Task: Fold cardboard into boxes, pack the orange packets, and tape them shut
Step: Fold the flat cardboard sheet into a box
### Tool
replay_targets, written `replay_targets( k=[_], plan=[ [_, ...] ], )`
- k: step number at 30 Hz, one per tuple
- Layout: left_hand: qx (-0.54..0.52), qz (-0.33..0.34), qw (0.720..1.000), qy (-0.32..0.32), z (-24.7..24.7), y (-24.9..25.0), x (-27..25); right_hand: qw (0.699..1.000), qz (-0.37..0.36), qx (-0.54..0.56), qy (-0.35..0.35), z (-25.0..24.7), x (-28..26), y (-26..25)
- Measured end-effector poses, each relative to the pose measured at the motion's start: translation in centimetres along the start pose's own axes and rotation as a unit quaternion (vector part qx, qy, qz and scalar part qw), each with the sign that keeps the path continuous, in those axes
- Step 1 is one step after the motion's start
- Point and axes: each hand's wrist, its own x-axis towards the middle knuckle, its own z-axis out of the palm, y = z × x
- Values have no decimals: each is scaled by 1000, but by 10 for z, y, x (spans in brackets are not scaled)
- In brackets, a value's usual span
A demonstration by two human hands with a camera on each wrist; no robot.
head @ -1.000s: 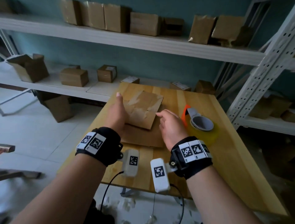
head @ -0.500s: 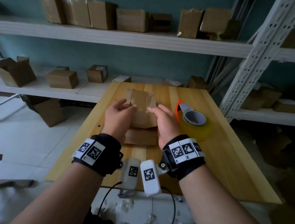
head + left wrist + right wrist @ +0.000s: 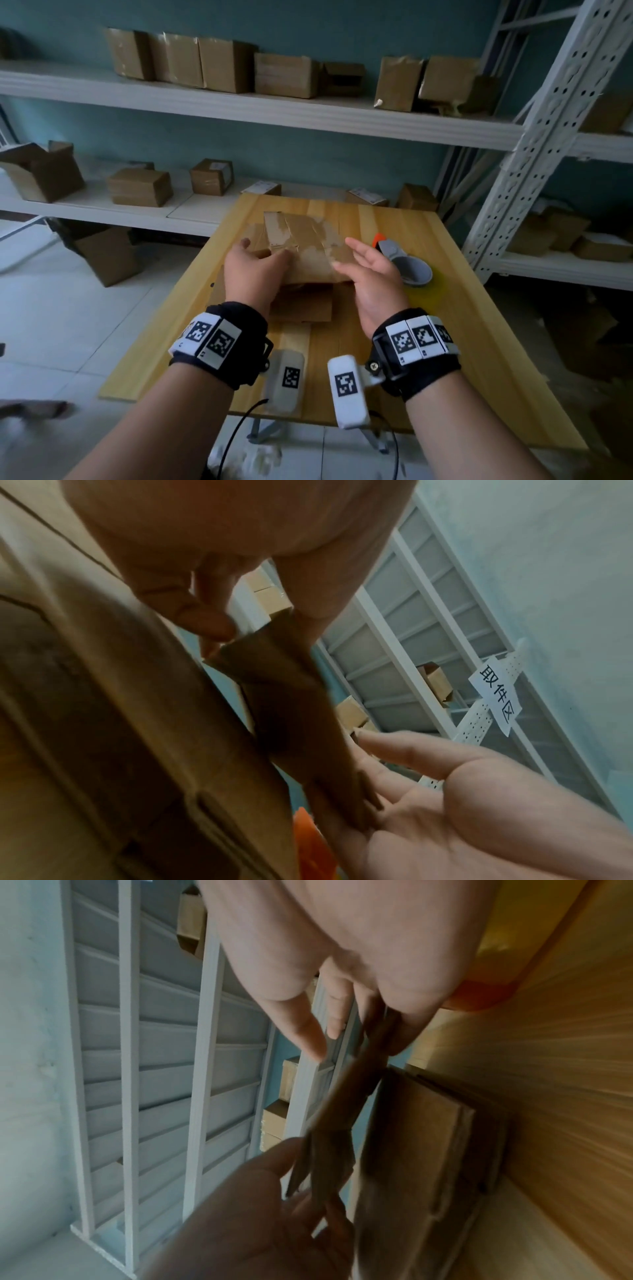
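Observation:
A flattened, tape-scarred cardboard piece (image 3: 308, 246) is raised off a stack of flat cardboard (image 3: 303, 305) on the wooden table (image 3: 462, 308). My left hand (image 3: 255, 270) pinches its left edge, thumb on top; the left wrist view shows thumb and fingers of that hand (image 3: 260, 623) either side of the cardboard (image 3: 287, 696). My right hand (image 3: 366, 270) is held flat, palm inward, fingers straight, against the right edge. In the right wrist view the cardboard (image 3: 339, 1123) runs from that hand (image 3: 342, 1031) to the left hand (image 3: 257, 1204), with the stack (image 3: 428, 1137) beside it.
A tape dispenser (image 3: 409, 270) with a yellowish roll and an orange part sits just right of my right hand. White shelves (image 3: 274, 109) behind the table carry several cardboard boxes. A perforated white rack post (image 3: 548, 120) stands at the right. One box (image 3: 106, 257) sits on the floor at left.
The top cardboard piece has come up off the stack and is now held between both hands. My right hand has turned palm inward with its fingers straightened.

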Motion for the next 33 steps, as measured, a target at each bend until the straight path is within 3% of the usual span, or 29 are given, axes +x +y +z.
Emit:
replay_targets(
  k=[4,10,13,16,21,24,29,33],
  plan=[
    [-38,-10,999,-12,0,-2,5,998,-27,-10,48,-8,4,1],
    [-122,-71,990,-27,4,2,3,999,-28,4,46,-16,2,2],
    [-118,-92,985,-85,1,8,-1,998,-28,51,18,-20,2,-3],
    [-116,-87,981,-126,2,12,1,999,-45,21,14,-21,1,-2],
    [-190,-80,974,-97,0,11,8,990,-102,-88,31,-25,0,-8],
    [-203,-67,974,-73,2,9,7,981,-135,-141,-9,-25,-5,-10],
    [-255,-31,963,-78,7,9,4,947,-185,-257,-51,-24,-3,-6],
    [-278,-5,954,-113,12,11,-5,867,-305,-391,-51,-22,0,-3]
  ],
)
